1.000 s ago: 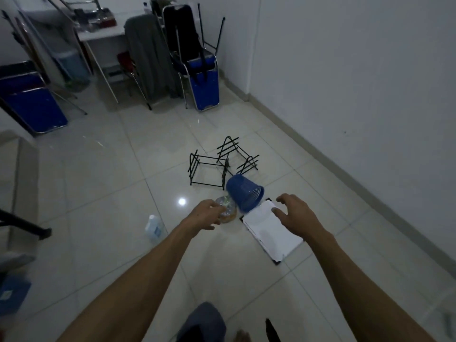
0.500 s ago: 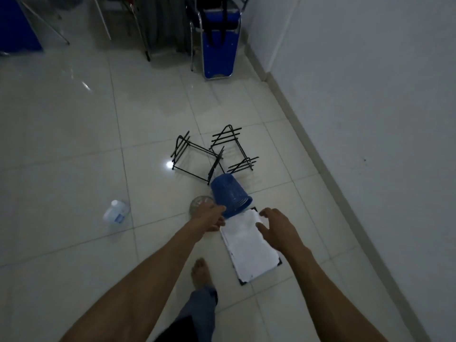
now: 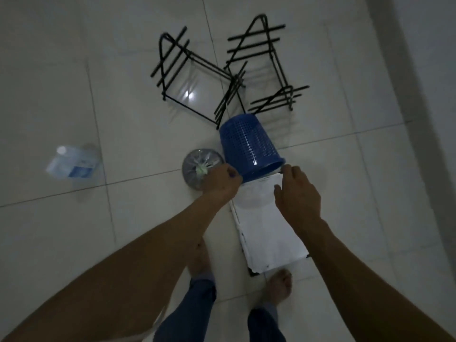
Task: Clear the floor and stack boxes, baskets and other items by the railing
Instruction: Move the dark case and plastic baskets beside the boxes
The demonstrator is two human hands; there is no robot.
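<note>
Far left on the tiled floor (image 3: 61,238) lies a clear plastic bottle (image 3: 71,165) w/ white cap and pale blue label, blurred, well apart from the rest. Toward centre, a round clear plastic item (image 3: 195,166) sits just left of the blue basket, w/ a bit of pale green on it; what it is can't be told. The left hand (image 3: 220,182) is over its right edge, fingers curled down, fingertips at the basket's rim; whether it actually grips rim or plastic can't be told. The blue basket (image 3: 249,144), perforated, lies tipped on its side, base pointing away, open rim toward the person and resting over the top of a stack of white papers (image 3: 266,233) on a dark board. Behind it stand two black wire racks: left rack (image 3: 197,80) and right rack (image 3: 264,67), touching at one corner. The right hand (image 3: 297,196) is above the papers, fingers loosely bent, fingertips touching the basket's rim, nothing clasped. Bare feet show below, near the papers' lower edge. Grey wall base runs along far right.
</note>
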